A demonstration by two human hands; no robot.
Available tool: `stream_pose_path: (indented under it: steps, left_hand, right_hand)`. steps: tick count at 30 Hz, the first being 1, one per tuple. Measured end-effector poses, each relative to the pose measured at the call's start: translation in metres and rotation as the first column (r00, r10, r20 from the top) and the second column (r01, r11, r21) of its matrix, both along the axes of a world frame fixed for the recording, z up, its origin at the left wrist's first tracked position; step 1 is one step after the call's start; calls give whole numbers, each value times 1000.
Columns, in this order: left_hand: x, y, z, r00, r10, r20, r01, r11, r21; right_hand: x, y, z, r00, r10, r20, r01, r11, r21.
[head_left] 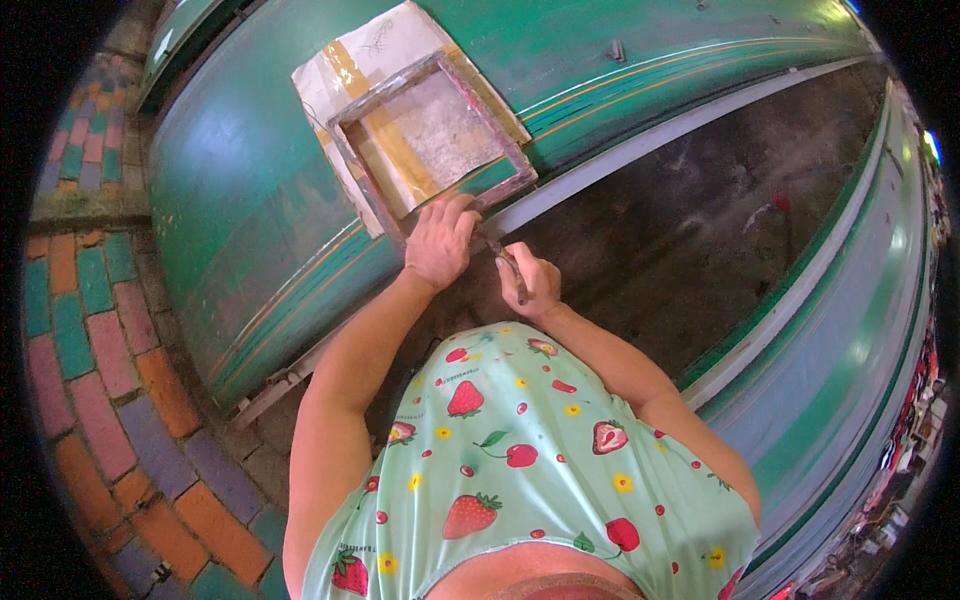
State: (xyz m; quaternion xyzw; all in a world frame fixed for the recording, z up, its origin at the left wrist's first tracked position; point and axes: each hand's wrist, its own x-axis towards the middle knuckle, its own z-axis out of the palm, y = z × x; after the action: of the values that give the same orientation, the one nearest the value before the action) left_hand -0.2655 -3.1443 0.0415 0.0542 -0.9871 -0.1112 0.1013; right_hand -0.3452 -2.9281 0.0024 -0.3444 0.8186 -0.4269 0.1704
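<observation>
Wooden screen frame (432,140), upper centre of the frame, lying flat against a green painted panel (240,200) over pale taped paper (385,45). The left hand (440,243) presses open on its lower edge; the right hand (530,282), just beside it, is closed around a thin dark tool (508,266). Coloured brick paving (90,330) fills the left.

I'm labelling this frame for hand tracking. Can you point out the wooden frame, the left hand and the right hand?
wooden frame (352,152): head view, its left rail.
left hand (440,242): head view, back of the hand.
right hand (535,285): head view, its knuckles.
</observation>
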Motion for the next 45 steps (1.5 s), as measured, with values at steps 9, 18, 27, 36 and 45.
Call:
stream_pose_path:
  steps: [9,18,27,36,45]
  left_hand:
    - [-2,-1,3,999,-7,52,7,1000,10]
    - [-4,0,7,1000,0,-31,0,1000,14]
    - [-3,4,12,999,8,-34,-7,1000,17]
    - [27,-11,46,971,151,-185,-87,945,315]
    - [59,-48,-2,621,771,143,-750,531,395]
  right_hand:
    - [-12,3,-8,943,107,316,-73,990,-117]
    - [-18,5,-19,866,208,454,-80,956,-283]
    - [-20,8,-32,855,265,446,-132,942,-307]
    - [-22,68,-41,929,192,316,-177,981,-78]
    - [-39,50,16,930,-290,225,360,839,-407]
